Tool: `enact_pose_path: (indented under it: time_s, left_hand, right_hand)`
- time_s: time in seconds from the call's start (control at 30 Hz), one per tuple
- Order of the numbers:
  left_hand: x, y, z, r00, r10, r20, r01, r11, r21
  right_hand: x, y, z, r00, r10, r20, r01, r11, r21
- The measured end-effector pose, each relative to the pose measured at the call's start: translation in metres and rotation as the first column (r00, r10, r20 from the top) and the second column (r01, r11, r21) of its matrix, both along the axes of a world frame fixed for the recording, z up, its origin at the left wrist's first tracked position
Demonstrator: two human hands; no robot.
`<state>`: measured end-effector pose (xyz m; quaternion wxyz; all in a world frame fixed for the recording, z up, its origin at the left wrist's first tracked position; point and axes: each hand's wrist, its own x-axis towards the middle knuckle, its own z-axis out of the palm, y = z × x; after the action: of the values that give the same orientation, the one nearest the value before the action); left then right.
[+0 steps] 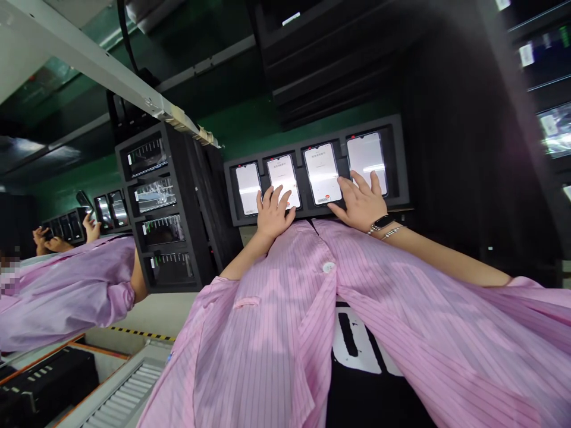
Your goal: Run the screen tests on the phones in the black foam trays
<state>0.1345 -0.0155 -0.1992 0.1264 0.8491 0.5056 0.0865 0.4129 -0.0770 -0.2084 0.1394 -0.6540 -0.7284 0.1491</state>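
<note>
A dark foam tray [400, 172] in front of my body holds several smartphones in a row, their screens lit white. My left hand [272, 219] lies over the lower left part of the second phone [281, 169] from the left, fingers spread, beside the leftmost phone [247, 183]. My right hand [362, 203], fingers apart, reaches over the lower part of the rightmost phone [363, 153]. Its thumb and index finger come to the right edge of the third phone [319, 166]; whether they touch it I cannot tell. Neither hand grips anything.
Stacked black trays with dark devices [163, 229] stand at my left. Black trays [330, 65] rise behind the row, over a green surface [243, 128]. A pale metal beam [111, 71] crosses the upper left. Farther left, a person in a pink sleeve [89, 285] works at similar trays.
</note>
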Motion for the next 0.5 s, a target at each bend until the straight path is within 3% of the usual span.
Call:
enact_pose_path:
  time_s: [0.2, 0.37, 0.5]
  left_hand:
    - [0.002, 0.0, 0.002, 1.0, 0.004, -0.006, -0.004, 1.0, 0.006]
    - [0.001, 0.001, 0.002, 1.0, -0.002, -0.006, 0.002, 1.0, 0.002]
    - [0.0, 0.003, 0.001, 1.0, 0.004, 0.025, -0.004, 1.0, 0.001]
  right_hand:
    - [-0.001, 0.0, 0.006, 0.999, 0.008, 0.039, -0.006, 1.0, -0.031]
    - [0.001, -0.001, 0.002, 0.999, 0.035, 0.03, -0.034, 0.999, -0.004]
    - [0.022, -0.007, -0.002, 0.996, -0.092, -0.016, 0.093, 0.992, 0.084]
